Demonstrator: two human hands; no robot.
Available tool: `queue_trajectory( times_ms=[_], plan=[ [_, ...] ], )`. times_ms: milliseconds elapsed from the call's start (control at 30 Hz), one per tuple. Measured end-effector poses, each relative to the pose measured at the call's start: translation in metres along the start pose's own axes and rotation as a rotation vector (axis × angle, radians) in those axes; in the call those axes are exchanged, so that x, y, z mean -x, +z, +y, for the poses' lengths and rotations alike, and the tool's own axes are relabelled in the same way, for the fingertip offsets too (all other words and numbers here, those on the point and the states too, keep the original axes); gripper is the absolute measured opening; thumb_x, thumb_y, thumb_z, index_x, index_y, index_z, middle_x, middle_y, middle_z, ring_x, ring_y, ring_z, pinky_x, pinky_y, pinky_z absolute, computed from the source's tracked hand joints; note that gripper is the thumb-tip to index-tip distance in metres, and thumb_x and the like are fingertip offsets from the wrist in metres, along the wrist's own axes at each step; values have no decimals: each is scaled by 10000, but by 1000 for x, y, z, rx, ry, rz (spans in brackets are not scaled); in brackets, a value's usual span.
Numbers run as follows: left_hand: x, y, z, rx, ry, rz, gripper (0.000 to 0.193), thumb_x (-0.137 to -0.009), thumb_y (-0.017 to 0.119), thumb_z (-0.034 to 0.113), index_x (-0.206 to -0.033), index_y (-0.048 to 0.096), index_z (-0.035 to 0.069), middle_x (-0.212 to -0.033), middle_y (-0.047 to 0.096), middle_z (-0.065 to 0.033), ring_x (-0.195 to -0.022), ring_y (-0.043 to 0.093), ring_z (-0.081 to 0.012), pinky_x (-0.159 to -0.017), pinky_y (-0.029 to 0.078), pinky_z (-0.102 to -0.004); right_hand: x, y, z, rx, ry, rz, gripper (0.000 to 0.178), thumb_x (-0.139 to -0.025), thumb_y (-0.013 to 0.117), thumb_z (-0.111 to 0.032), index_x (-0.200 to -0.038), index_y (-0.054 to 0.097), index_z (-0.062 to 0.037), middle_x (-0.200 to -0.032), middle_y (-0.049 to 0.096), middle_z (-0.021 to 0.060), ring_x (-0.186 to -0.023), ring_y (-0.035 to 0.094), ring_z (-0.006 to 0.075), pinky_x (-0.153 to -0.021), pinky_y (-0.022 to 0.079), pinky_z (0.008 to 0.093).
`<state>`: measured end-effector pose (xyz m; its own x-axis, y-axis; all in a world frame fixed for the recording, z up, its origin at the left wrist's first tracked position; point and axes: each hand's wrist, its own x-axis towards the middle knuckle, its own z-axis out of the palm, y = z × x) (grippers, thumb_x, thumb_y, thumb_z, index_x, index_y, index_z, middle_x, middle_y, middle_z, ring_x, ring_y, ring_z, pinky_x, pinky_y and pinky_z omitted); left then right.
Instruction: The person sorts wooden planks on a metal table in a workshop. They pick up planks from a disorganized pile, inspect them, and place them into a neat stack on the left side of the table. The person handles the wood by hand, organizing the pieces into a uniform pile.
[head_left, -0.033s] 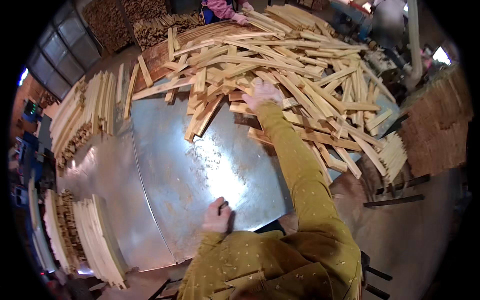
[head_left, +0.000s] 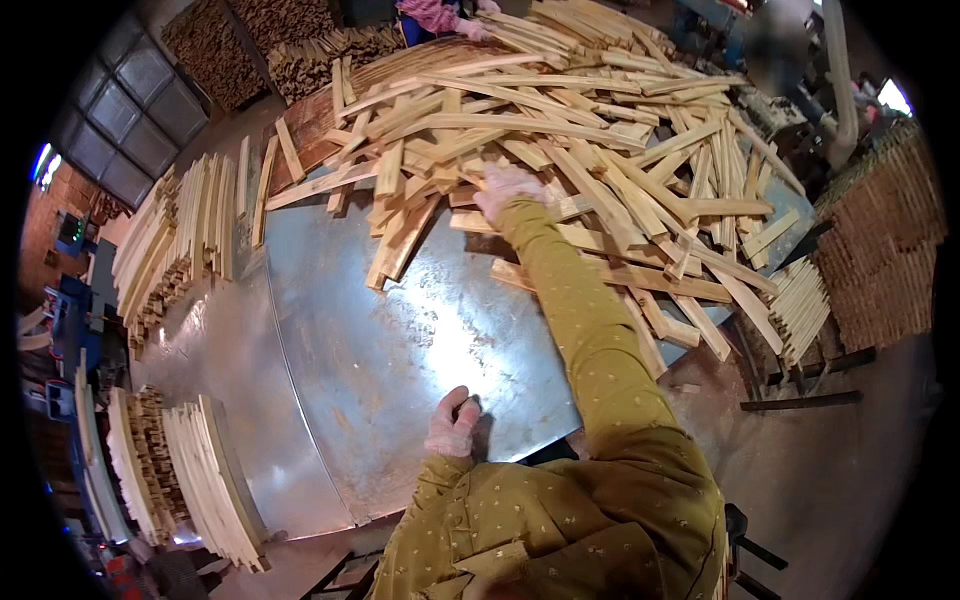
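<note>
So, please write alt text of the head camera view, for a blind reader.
A person's mustard-sleeved right hand reaches to a jumbled heap of pale wooden strips on a shiny grey metal table; the left hand is by its near edge. Tidy stacks of pale wooden strips are at left; a pink-sleeved co-worker's hand is by the heap.

Indoor light uneven: middle of frame bright, surroundings dim. Strong white glare on metal table point(head_left: 375, 345) just below centre of frame, surface detail washed out there; weaker sheen toward left. Bluish-white light point(head_left: 45, 165) at upper left and bright opening point(head_left: 893, 97) at upper right, both blown out. Dark shadow just right of left hand point(head_left: 453, 425). Wood strips point(head_left: 590, 190) well lit, fairly clear; background at upper right murky, soft. Fisheye distortion: table seam point(head_left: 287, 370) curves. Black rounded border swallows corners.
</note>
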<state>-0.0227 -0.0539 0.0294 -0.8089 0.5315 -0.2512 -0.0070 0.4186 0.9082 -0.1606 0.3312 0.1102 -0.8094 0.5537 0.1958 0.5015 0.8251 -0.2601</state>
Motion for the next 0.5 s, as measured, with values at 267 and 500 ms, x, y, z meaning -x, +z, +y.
queue_trajectory(
  times_ms=[267, 500],
  plan=[
    [-68, 72, 92, 1107, -448, -32, 744, -938, 482, 609, -1384, 462, 15, -1138, 613, -182, -972, 617, -316, -845, 538, -469, 147, -70, -8, -320, -99, 20, 362, -856, 636, -267, -1146, 549, -68, -1003, 590, 172, -943, 592, 350, -783, 507, 447],
    [-129, 110, 120, 1512, -220, -547, 770, -883, 599, 578, -1333, 473, -34, -1202, 619, -210, -954, 651, -306, -834, 566, -435, 241, -81, 79, -692, -625, -161, 625, -819, 698, -327, -1368, 508, -96, -1266, 580, 168, -1150, 577, 342, -954, 493, 428]
  ],
)
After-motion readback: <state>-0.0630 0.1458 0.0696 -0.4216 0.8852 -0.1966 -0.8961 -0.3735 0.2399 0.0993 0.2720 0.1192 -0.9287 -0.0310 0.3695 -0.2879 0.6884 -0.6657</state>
